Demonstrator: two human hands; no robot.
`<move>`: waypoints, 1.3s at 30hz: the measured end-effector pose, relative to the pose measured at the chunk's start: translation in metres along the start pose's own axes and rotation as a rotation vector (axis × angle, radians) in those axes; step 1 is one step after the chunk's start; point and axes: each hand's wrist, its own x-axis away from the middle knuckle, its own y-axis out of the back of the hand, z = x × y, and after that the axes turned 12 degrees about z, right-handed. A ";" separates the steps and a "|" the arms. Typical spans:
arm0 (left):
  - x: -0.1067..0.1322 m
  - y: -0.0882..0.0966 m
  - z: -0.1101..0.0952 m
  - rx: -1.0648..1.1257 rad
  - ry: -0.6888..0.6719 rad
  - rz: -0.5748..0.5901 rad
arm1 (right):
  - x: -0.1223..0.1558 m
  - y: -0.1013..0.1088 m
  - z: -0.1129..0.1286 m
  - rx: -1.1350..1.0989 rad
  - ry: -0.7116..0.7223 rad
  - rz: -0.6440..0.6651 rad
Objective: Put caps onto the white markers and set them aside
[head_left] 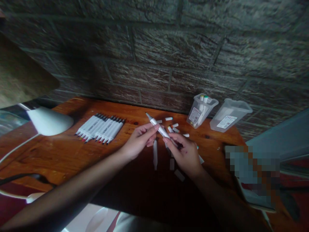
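Between both hands is a white marker (pixel 160 128), tilted, its dark uncapped tip pointing up and left. My left hand (pixel 142 137) pinches it near the tip end, and my right hand (pixel 184 149) grips its lower end. Under and behind the hands lie several loose marker caps (pixel 169 119), some with coloured ends. Another white marker (pixel 155 156) lies on the table just below my left fingers. To the left, several uncapped white markers (pixel 100 128) rest side by side in a row.
Two clear plastic containers stand at the back right: one container (pixel 198 111) has a few markers inside, beside another container (pixel 228 117). A white lamp base (pixel 49 120) is on the left of the wooden table (pixel 130 112). A tablet-like device (pixel 256 193) lies right, partly blurred. Behind is a brick wall (pixel 149 54).
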 end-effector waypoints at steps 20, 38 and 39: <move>0.000 -0.001 -0.008 -0.031 0.023 0.016 | 0.002 0.001 0.002 -0.101 -0.071 -0.052; -0.001 0.006 -0.008 0.183 0.101 0.037 | 0.003 0.003 -0.003 -0.038 -0.108 -0.093; -0.001 0.004 -0.007 0.164 0.100 0.029 | 0.004 0.003 -0.002 -0.044 -0.106 -0.100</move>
